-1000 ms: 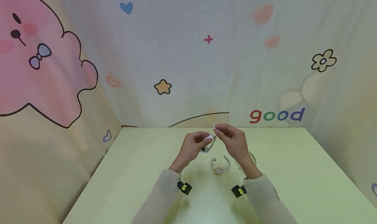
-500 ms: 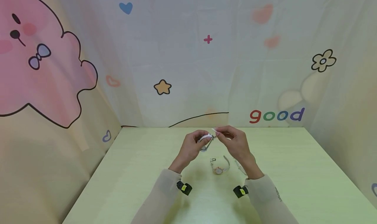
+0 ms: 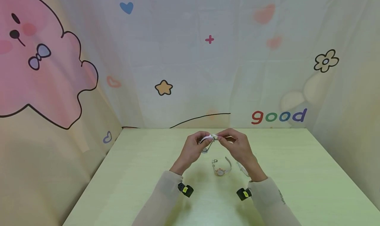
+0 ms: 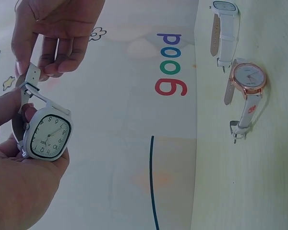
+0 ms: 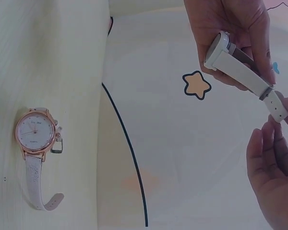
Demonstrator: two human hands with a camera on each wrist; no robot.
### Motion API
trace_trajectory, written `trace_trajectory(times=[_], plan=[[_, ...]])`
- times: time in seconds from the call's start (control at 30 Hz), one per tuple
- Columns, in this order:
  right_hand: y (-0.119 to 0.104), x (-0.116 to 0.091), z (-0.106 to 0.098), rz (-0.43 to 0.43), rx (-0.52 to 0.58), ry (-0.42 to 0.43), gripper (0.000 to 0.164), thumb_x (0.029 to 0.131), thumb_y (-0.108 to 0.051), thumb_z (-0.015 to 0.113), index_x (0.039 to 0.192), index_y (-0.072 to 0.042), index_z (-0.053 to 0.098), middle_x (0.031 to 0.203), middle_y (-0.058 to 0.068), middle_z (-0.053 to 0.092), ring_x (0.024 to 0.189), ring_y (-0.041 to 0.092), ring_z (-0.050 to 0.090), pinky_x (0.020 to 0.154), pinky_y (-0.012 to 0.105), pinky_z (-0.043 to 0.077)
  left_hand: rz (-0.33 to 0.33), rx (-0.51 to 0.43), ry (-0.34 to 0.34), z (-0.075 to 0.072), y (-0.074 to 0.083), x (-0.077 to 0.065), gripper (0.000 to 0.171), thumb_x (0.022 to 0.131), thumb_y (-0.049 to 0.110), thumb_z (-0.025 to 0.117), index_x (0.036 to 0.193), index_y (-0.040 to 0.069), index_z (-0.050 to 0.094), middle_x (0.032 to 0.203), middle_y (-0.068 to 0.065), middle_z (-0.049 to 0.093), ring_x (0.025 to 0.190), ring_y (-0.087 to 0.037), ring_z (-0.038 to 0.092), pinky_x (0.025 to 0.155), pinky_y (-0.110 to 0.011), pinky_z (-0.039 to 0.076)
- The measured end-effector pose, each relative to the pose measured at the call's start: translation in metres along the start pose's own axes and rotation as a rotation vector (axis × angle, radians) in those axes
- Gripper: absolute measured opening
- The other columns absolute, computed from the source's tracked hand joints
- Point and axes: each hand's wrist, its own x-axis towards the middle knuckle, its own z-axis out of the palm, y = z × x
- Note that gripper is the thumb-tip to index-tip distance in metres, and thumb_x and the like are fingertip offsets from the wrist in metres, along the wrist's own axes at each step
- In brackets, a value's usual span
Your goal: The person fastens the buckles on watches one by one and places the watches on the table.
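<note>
My left hand (image 3: 194, 148) holds a white wristwatch (image 4: 50, 136) with a rounded-square dial, above the table. Its white strap (image 5: 242, 74) is bent into a loop, and the tip with holes sticks out past the metal buckle (image 5: 266, 92). Thumb and fingers of my right hand (image 3: 236, 145) pinch that strap tip. On the table below lies a rose-gold watch (image 3: 220, 172) with a round dial and a pale strap, its buckle undone. Another white watch (image 4: 226, 33) lies beside it, partly behind my right forearm in the head view.
The pale table (image 3: 133, 186) meets a printed curtain (image 3: 184, 54) at its back edge, just behind my hands. Curtain also hangs at both sides. A black wrist camera (image 3: 185, 189) is on the left sleeve, and another camera (image 3: 244, 194) on the right.
My right hand has lowered slightly, bringing the strap tip from pointing upward down to the buckle. The left hand turns the watch slightly but stays in place. The watches on the table have not moved.
</note>
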Motion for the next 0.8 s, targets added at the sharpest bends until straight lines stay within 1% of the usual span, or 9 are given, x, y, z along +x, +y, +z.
trace_trajectory(times=[0.2,0.27,0.33,0.43,0.53,0.6,0.67,0.8], plan=[[-0.003,-0.001,0.0,0.004,0.001,0.0,0.012,0.093,-0.012,0.067,0.102,-0.007,0.074,0.1,0.008,0.071,0.094,0.006,0.06,0.085,0.017,0.051,0.021,0.014,-0.013,-0.003,0.003,-0.001,0.022,0.097,0.013,0.063,0.112,-0.002,0.065,0.108,-0.02,0.067,0.086,-0.006,0.054,0.077,-0.019,0.046],[-0.006,-0.002,0.0,0.005,-0.004,-0.001,0.012,0.093,-0.009,0.067,0.102,-0.004,0.074,0.101,0.01,0.071,0.093,0.004,0.06,0.084,0.017,0.051,0.019,0.023,-0.016,-0.003,-0.001,0.001,0.023,0.096,0.014,0.063,0.112,-0.002,0.066,0.109,-0.021,0.067,0.086,-0.006,0.054,0.077,-0.019,0.046],[-0.012,-0.004,0.0,0.001,-0.014,-0.007,0.013,0.093,-0.006,0.066,0.102,-0.001,0.074,0.101,0.013,0.071,0.093,0.004,0.06,0.084,0.016,0.051,0.021,0.029,-0.011,-0.002,-0.009,0.005,0.023,0.096,0.013,0.064,0.112,-0.002,0.066,0.11,-0.021,0.067,0.086,-0.006,0.054,0.077,-0.018,0.046],[-0.025,-0.006,-0.002,-0.001,-0.031,-0.02,0.014,0.093,-0.004,0.065,0.103,0.003,0.073,0.101,0.017,0.07,0.093,0.009,0.061,0.083,0.016,0.051,0.023,0.035,-0.001,-0.001,-0.022,0.01,0.022,0.095,0.013,0.064,0.113,0.0,0.067,0.11,-0.018,0.068,0.087,-0.006,0.055,0.076,-0.018,0.046],[-0.038,-0.008,-0.003,0.001,-0.049,-0.032,0.015,0.093,-0.004,0.066,0.103,0.004,0.073,0.101,0.017,0.069,0.094,0.011,0.061,0.084,0.016,0.051,0.032,0.024,0.006,-0.001,-0.028,0.012,0.023,0.094,0.017,0.066,0.112,0.004,0.069,0.109,-0.015,0.07,0.087,-0.007,0.056,0.076,-0.019,0.047],[-0.041,-0.009,-0.004,0.005,-0.053,-0.038,0.016,0.093,-0.005,0.066,0.104,0.004,0.073,0.102,0.017,0.069,0.095,0.012,0.061,0.084,0.016,0.051,0.036,0.017,0.002,-0.002,-0.03,0.013,0.024,0.093,0.02,0.067,0.112,0.006,0.07,0.109,-0.013,0.07,0.087,-0.008,0.057,0.076,-0.02,0.048],[-0.042,-0.008,-0.004,0.007,-0.045,-0.043,0.017,0.094,-0.006,0.065,0.106,0.003,0.073,0.102,0.016,0.069,0.095,0.013,0.062,0.084,0.015,0.051,0.042,0.012,-0.003,-0.003,-0.031,0.013,0.024,0.093,0.022,0.068,0.112,0.007,0.07,0.108,-0.012,0.07,0.087,-0.009,0.057,0.076,-0.02,0.048],[-0.022,-0.004,-0.001,0.003,-0.002,-0.039,0.02,0.095,-0.009,0.064,0.111,-0.001,0.073,0.104,0.014,0.07,0.094,0.009,0.061,0.085,0.014,0.05,0.037,0.011,-0.017,-0.004,-0.015,0.006,0.025,0.095,0.019,0.065,0.115,0.003,0.069,0.102,-0.013,0.069,0.08,-0.009,0.054,0.069,-0.019,0.046]])
